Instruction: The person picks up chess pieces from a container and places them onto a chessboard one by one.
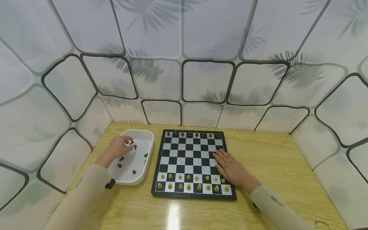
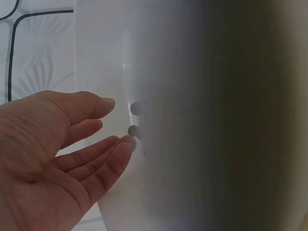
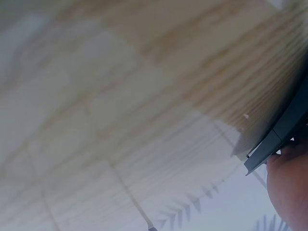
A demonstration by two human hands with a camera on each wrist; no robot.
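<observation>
A small enclosed recording booth rather than a lived-in room: pale screen panels (image 1: 207,80) printed with dark rounded outlines and grey palm-leaf shadows close in the left, far and right sides of a light wooden desk (image 1: 273,159), which carries only a chessboard (image 1: 192,161) and a white tray (image 1: 143,166).

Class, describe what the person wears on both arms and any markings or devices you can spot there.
Both arms wear long beige sleeves. The left sleeve has a small black device at its cuff; the right sleeve bears small dark markings near the wrist. Both hands are bare.
</observation>
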